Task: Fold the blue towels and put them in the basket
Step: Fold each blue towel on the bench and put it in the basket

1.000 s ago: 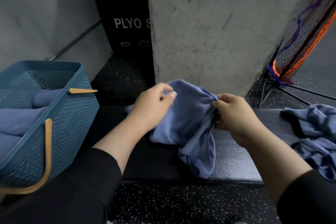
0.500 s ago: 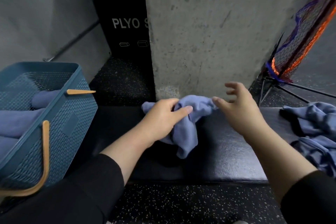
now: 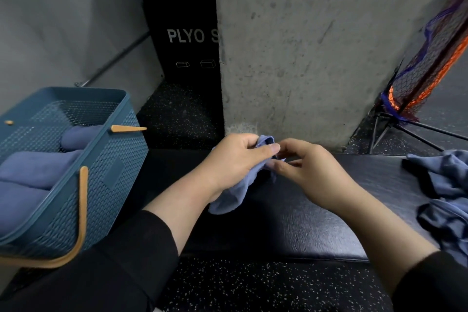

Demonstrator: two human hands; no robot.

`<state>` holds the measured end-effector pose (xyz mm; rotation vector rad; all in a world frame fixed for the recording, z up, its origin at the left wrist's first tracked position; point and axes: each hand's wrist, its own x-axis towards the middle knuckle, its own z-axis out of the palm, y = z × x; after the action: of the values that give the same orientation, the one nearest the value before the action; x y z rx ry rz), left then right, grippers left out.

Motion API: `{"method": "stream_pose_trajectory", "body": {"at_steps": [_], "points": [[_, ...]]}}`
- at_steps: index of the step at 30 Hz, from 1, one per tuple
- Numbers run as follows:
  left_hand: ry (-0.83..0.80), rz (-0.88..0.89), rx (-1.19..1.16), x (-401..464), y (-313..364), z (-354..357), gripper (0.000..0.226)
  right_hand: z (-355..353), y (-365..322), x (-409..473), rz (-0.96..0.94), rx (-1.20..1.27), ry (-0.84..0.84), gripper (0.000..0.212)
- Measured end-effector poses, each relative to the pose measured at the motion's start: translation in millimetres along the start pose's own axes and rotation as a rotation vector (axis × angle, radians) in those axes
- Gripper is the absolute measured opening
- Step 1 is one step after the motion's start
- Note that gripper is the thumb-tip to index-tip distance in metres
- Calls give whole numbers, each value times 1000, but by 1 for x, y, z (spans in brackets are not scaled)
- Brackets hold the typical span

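Your left hand (image 3: pixel 235 159) grips a bunched blue towel (image 3: pixel 231 197) at the bench's (image 3: pixel 316 223) far edge, and your right hand (image 3: pixel 307 172) pinches its top corner. The basket (image 3: pixel 76 185), holding folded towels (image 3: pixel 35 172), stands at the bench's left end; loose towels (image 3: pixel 445 195) lie at its right.

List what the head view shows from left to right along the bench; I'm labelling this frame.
Blue basket → left hand gripping a blue towel → right hand → pile of unfolded blue towels.
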<state>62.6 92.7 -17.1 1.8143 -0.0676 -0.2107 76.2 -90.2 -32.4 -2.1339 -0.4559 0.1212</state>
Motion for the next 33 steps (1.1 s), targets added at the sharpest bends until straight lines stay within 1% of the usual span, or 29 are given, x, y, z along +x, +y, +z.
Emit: {"method": "stream_pose_trajectory", "body": {"at_steps": [1, 2, 4, 6, 7, 9, 12, 14, 16, 18, 21, 23, 25, 27, 30, 33], "points": [[-15, -13, -11, -1, -1, -3, 32, 1, 0, 0, 14, -22, 10, 3], [-39, -27, -29, -3, -1, -6, 29, 1, -2, 1, 19, -46, 33, 6], [-103, -37, 15, -6, -2, -13, 14, -1, -5, 2, 15, -87, 137, 11], [-121, -13, 244, -6, -8, -25, 15, -8, -7, 3, 31, -74, 277, 12], [-107, -3, 367, -5, -12, -30, 12, -11, -8, 3, 49, -60, 319, 13], [-18, 26, 511, -5, -18, -40, 9, -17, -8, 2, 72, -80, 354, 13], [220, 58, 615, -7, -22, -59, 18, -24, -5, 2, 89, -71, 462, 13], [360, 77, 657, -8, -24, -74, 24, -29, -1, 2, 108, 12, 531, 12], [442, 106, 599, -10, -26, -86, 30, -36, 2, 1, 121, 145, 567, 12], [492, 129, 467, -14, -24, -91, 28, -43, 6, 0, 129, 172, 568, 11], [535, 154, 297, -17, -26, -99, 18, -52, 6, -5, 95, 29, 599, 8], [528, 180, 219, -21, -26, -101, 13, -59, 0, -11, 21, -70, 636, 6], [539, 205, 113, -25, -20, -99, 16, -65, -11, -19, -67, -143, 692, 5], [545, 217, -63, -30, -12, -94, 22, -72, -19, -26, -136, -171, 712, 6], [492, 224, -271, -38, -8, -90, 20, -81, -23, -38, -161, -281, 682, 7], [447, 205, -303, -47, -16, -90, 21, -87, -21, -49, -130, -295, 611, 4]]}}
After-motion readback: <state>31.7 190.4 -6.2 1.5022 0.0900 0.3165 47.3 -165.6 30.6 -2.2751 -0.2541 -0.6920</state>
